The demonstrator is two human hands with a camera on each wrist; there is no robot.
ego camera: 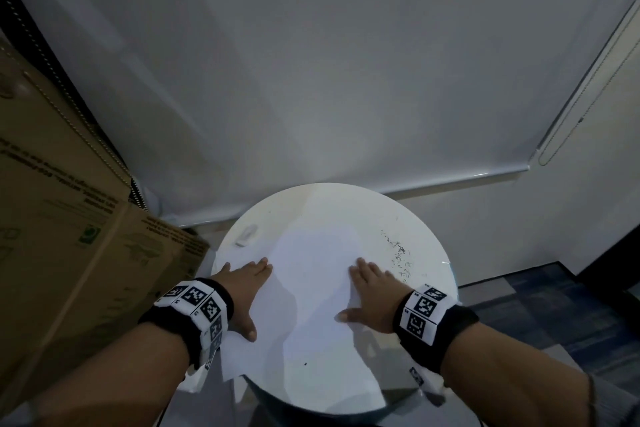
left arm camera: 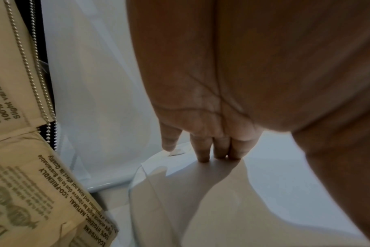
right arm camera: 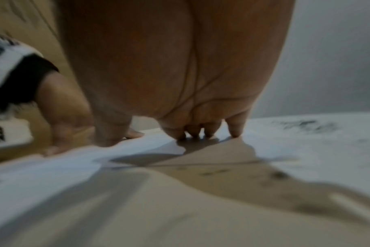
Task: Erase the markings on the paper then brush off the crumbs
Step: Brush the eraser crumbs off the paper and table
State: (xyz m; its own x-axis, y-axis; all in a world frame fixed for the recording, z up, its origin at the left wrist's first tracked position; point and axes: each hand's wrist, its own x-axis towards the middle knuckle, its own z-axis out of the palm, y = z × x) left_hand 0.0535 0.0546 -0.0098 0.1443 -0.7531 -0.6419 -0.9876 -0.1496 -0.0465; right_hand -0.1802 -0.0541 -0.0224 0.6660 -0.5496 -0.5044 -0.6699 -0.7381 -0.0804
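A white sheet of paper point(ego camera: 311, 274) lies on a round white table point(ego camera: 346, 198). My left hand point(ego camera: 244, 288) rests flat on the paper's left edge, fingers straight. My right hand point(ego camera: 370, 291) lies flat on the paper's right part, fingers straight and spread, thumb out to the left. Dark eraser crumbs point(ego camera: 398, 253) are scattered on the table just right of the paper, beyond my right fingers. A white eraser point(ego camera: 247, 235) lies at the table's far left. The left wrist view shows the left fingers point(left arm camera: 203, 150) touching the paper; the right wrist view shows my fingertips point(right arm camera: 235, 132) on it and crumbs point(right arm camera: 306, 125) to the right.
A tall cardboard box point(ego camera: 62, 218) stands close on the left of the table, with a bead chain point(ego camera: 69, 121) hanging behind it. A white roller blind point(ego camera: 311, 80) covers the wall behind. Blue-grey carpet point(ego camera: 554, 315) shows at the lower right.
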